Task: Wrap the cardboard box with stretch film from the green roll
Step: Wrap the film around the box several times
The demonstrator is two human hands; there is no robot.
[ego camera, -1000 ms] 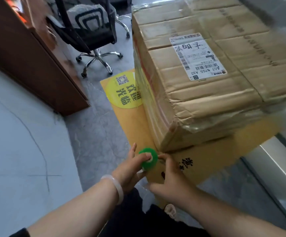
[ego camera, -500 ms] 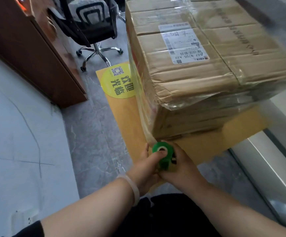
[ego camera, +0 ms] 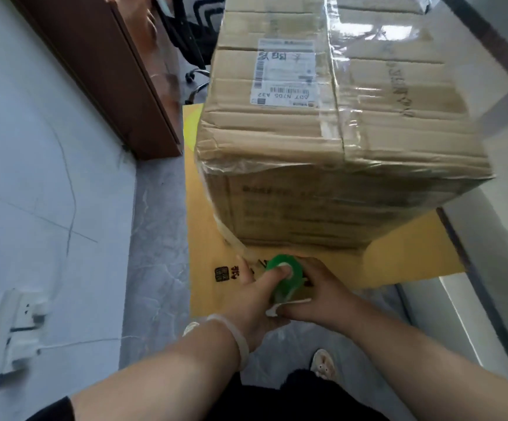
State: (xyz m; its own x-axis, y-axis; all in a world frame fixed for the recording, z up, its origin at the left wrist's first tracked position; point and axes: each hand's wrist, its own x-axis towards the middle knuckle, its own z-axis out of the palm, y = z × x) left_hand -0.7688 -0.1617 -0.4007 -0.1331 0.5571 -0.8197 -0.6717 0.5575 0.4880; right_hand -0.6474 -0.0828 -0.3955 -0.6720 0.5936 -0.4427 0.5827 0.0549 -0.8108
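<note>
front: cardboard box [ego camera: 337,147] fills the way ahead | left: open lane of yellow floor mat [ego camera: 207,208] and grey floor [ego camera: 155,244] runs alongside the box up to the white wall [ego camera: 34,147] | far left: brown cabinet [ego camera: 109,71] and office chair [ego camera: 192,34] close that lane | right: dark frame strip [ego camera: 473,284] lies near the box, narrow mat between

Green roll [ego camera: 279,262] beside film-wrapped box [ego camera: 322,165]

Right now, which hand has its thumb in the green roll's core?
The left hand, wearing the pale bangle; the right hand only grips the green roll from the side.
</note>
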